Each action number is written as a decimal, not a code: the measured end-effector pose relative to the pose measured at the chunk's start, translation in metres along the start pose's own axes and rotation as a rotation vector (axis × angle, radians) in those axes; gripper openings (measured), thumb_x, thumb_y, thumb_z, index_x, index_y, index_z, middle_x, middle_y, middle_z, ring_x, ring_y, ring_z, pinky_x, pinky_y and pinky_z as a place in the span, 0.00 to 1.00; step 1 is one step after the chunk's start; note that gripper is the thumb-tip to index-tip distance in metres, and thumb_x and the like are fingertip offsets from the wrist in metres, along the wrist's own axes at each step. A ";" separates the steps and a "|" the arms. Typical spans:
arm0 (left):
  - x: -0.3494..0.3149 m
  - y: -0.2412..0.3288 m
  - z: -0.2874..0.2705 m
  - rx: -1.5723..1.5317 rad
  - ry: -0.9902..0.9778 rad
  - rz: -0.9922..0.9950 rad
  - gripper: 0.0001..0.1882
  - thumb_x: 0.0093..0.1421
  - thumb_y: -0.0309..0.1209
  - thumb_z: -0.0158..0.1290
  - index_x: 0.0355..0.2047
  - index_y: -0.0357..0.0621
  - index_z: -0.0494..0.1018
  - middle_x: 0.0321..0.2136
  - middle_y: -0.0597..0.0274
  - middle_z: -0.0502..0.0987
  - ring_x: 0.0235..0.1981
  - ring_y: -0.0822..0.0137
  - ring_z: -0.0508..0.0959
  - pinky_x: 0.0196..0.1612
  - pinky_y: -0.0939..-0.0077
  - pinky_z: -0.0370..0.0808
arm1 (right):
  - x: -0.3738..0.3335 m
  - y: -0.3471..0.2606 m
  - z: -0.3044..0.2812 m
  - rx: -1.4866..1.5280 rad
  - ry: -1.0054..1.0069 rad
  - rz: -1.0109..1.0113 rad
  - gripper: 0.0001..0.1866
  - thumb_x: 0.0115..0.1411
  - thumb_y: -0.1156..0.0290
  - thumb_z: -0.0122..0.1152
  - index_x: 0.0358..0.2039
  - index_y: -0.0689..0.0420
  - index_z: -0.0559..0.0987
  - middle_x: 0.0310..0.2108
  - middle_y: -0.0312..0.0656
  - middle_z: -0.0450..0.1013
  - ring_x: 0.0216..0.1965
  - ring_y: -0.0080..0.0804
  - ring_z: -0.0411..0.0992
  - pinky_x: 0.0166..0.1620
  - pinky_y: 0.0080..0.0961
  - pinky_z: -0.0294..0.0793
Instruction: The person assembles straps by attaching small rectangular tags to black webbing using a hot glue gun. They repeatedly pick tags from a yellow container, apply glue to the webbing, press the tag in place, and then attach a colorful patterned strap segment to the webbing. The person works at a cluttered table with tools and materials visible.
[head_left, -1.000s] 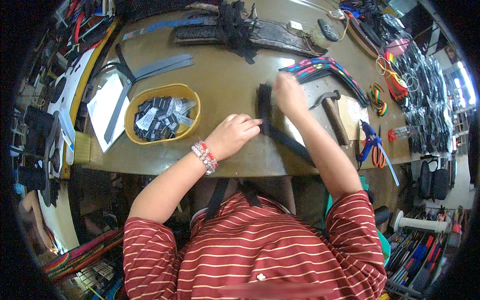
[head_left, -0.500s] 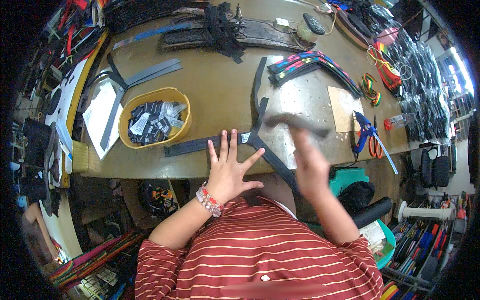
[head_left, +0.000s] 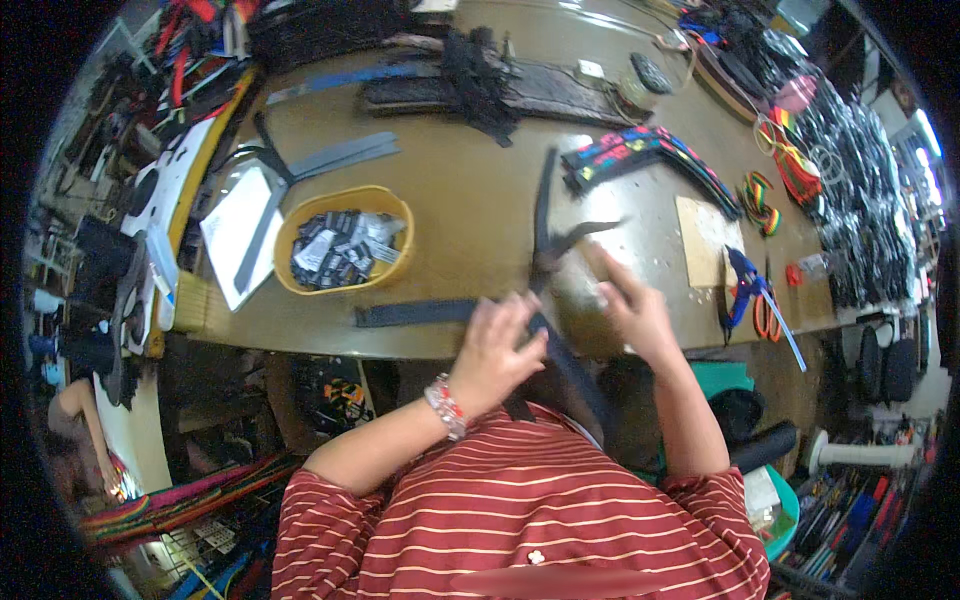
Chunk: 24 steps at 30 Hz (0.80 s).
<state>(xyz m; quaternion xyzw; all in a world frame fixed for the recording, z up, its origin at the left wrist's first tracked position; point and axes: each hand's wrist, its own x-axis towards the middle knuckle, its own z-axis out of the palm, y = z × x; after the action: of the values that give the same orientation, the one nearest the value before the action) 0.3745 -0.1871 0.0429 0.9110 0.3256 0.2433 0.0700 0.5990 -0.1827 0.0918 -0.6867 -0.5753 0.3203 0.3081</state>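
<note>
Black webbing straps (head_left: 415, 313) meet in a Y near the table's front edge, one arm running left, one away and one down toward my lap. Over the joint, my left hand (head_left: 492, 350) has its fingers bent and drawn together on the strap, slightly blurred and hiding part of it. My right hand (head_left: 640, 318) is closed round the handle of a hammer (head_left: 588, 232). Its dark, curved head is over the strap just beyond my left fingertips; blur hides whether it touches.
A yellow tub (head_left: 408, 245) of small labels stands left of the straps, beside a white sheet (head_left: 222, 222). To the right are a patterned strap bundle (head_left: 640, 150), a beige board (head_left: 700, 235), a blue glue gun (head_left: 741, 285) and orange-handled scissors (head_left: 767, 318). Dark bars (head_left: 560, 92) lie at the back.
The hammer has come down and inward to the strap joint. My left hand, spread flat before, has bent its fingers and moved onto the joint, covering its white label. The whole view has shifted slightly.
</note>
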 end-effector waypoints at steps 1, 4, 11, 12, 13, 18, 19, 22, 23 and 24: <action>0.006 0.005 -0.005 -0.012 -0.123 0.079 0.16 0.51 0.41 0.55 0.39 0.49 0.71 0.47 0.53 0.67 0.51 0.54 0.67 0.51 0.53 0.66 | 0.006 0.018 -0.009 -0.118 0.161 -0.156 0.25 0.61 0.78 0.51 0.60 0.53 0.66 0.57 0.44 0.67 0.56 0.29 0.66 0.55 0.25 0.65; 0.047 0.007 -0.029 -0.276 -0.115 0.036 0.06 0.54 0.32 0.50 0.28 0.43 0.69 0.28 0.58 0.68 0.32 0.58 0.72 0.34 0.63 0.72 | 0.029 0.071 -0.032 -0.577 0.549 -0.075 0.30 0.59 0.75 0.54 0.60 0.34 0.66 0.35 0.49 0.72 0.36 0.48 0.72 0.41 0.39 0.70; 0.118 -0.204 -0.114 -1.434 0.686 -0.406 0.11 0.61 0.34 0.55 0.32 0.36 0.75 0.31 0.57 0.80 0.33 0.67 0.80 0.43 0.74 0.76 | 0.035 0.110 -0.041 -0.869 0.714 -0.102 0.34 0.52 0.70 0.64 0.59 0.29 0.67 0.27 0.41 0.67 0.29 0.40 0.69 0.33 0.38 0.70; 0.100 -0.237 -0.120 -1.497 0.847 -0.504 0.11 0.62 0.29 0.51 0.38 0.30 0.72 0.39 0.50 0.77 0.41 0.61 0.78 0.51 0.71 0.75 | 0.035 0.110 -0.040 -0.858 0.704 -0.094 0.34 0.52 0.70 0.63 0.59 0.29 0.67 0.28 0.41 0.67 0.29 0.40 0.69 0.33 0.38 0.70; 0.079 -0.264 -0.123 -1.504 1.038 -0.626 0.11 0.63 0.27 0.50 0.39 0.28 0.71 0.42 0.48 0.75 0.44 0.59 0.76 0.53 0.69 0.74 | 0.034 0.109 -0.040 -0.853 0.702 -0.092 0.34 0.52 0.70 0.63 0.59 0.29 0.67 0.28 0.41 0.67 0.29 0.40 0.69 0.33 0.38 0.70; -0.006 -0.302 -0.132 -1.766 1.457 -1.012 0.16 0.63 0.23 0.42 0.47 0.21 0.62 0.49 0.34 0.67 0.54 0.48 0.68 0.56 0.57 0.72 | 0.036 0.110 -0.040 -0.839 0.690 -0.119 0.35 0.52 0.72 0.63 0.59 0.29 0.66 0.28 0.40 0.67 0.29 0.39 0.69 0.33 0.37 0.70; -0.005 -0.301 -0.146 -2.167 1.456 -1.126 0.21 0.63 0.25 0.41 0.52 0.20 0.56 0.53 0.31 0.61 0.55 0.44 0.66 0.56 0.53 0.71 | 0.036 0.110 -0.040 -0.835 0.687 -0.119 0.35 0.52 0.72 0.63 0.59 0.29 0.66 0.28 0.40 0.67 0.29 0.39 0.69 0.34 0.37 0.70; 0.046 -0.279 -0.164 -2.003 1.057 -0.649 0.26 0.62 0.25 0.46 0.55 0.19 0.52 0.56 0.32 0.58 0.57 0.45 0.65 0.60 0.59 0.67 | 0.037 0.107 -0.039 -0.856 0.696 -0.132 0.35 0.51 0.72 0.64 0.59 0.29 0.67 0.28 0.39 0.67 0.30 0.38 0.68 0.35 0.36 0.70; 0.075 -0.270 -0.163 -1.906 1.017 -0.585 0.21 0.61 0.25 0.49 0.50 0.23 0.59 0.50 0.38 0.65 0.52 0.52 0.70 0.56 0.64 0.71 | 0.037 0.105 -0.039 -0.859 0.688 -0.120 0.35 0.51 0.72 0.64 0.59 0.29 0.67 0.28 0.39 0.67 0.30 0.38 0.68 0.35 0.36 0.70; 0.105 -0.259 -0.157 -1.858 0.861 -0.355 0.16 0.59 0.25 0.51 0.45 0.26 0.66 0.44 0.43 0.72 0.46 0.58 0.75 0.52 0.70 0.74 | 0.037 0.103 -0.038 -0.867 0.692 -0.108 0.35 0.51 0.72 0.64 0.59 0.29 0.67 0.29 0.39 0.67 0.31 0.38 0.68 0.35 0.36 0.70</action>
<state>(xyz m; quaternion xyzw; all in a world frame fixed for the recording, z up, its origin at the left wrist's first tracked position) 0.2230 0.0751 0.1478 0.2728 0.1366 0.6894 0.6570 0.6954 -0.1640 0.0298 -0.7854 -0.5539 -0.2059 0.1844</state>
